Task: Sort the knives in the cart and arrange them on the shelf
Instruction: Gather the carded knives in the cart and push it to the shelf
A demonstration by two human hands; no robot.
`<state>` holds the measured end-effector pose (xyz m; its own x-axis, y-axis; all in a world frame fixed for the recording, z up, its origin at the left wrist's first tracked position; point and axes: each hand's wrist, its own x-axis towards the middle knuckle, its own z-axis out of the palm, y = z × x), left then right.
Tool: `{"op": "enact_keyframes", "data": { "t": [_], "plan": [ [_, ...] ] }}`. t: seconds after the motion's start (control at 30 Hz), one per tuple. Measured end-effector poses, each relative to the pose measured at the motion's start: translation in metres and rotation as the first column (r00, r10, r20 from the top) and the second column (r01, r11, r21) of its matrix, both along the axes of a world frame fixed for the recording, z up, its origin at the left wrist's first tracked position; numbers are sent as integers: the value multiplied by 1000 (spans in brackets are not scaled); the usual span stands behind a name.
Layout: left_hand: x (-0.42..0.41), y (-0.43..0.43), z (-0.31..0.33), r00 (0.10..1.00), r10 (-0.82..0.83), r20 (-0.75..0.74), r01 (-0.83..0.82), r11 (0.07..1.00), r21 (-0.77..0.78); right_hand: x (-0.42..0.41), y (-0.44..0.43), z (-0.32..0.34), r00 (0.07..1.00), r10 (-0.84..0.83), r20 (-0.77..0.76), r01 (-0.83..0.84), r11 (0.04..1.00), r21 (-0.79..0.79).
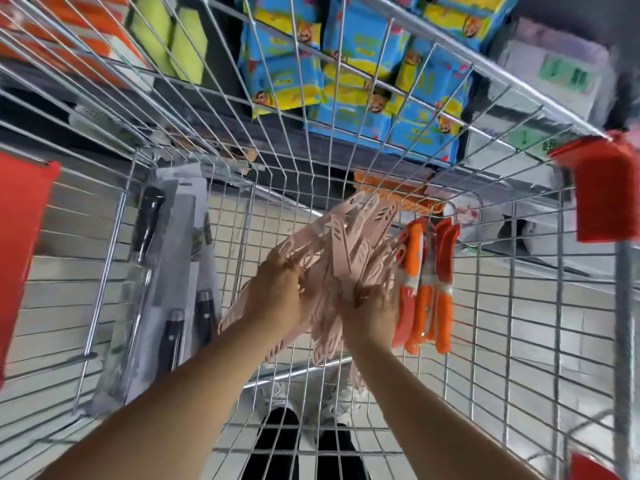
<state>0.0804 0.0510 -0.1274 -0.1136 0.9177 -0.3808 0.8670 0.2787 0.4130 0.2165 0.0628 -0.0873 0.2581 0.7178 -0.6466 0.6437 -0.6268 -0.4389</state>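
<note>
Inside the wire cart (104, 258) I hold a bundle of pale pink plastic knives (349, 251) between both hands. My left hand (277, 289) grips the bundle from the left side. My right hand (374, 313) grips it from the right and below. Several pink pieces hang down beneath my hands. A pack of orange-handled knives (426, 289) lies just right of my right hand. Black-handled knives on grey cards (166, 271) lean along the cart's left side.
Beyond the cart's front stands a shelf with blue and yellow packets (363, 64), green items (173, 39) and orange boxes (62, 29). An orange item (398, 195) lies at the cart's far end. Red plastic corner guards (602, 192) cap the cart rim. My shoes show below the basket.
</note>
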Motion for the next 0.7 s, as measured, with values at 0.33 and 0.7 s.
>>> {"op": "enact_keyframes", "data": {
  "t": [0.33, 0.7],
  "plan": [
    [22, 0, 16, 994, 77, 82, -71, 995, -72, 6, 3, -11, 995, -89, 40, 89, 996, 14],
    [26, 7, -3, 898, 321, 300, -273, 943, -192, 6, 7, -25, 992, -128, -1, 128, 989, -75]
  ]
}}
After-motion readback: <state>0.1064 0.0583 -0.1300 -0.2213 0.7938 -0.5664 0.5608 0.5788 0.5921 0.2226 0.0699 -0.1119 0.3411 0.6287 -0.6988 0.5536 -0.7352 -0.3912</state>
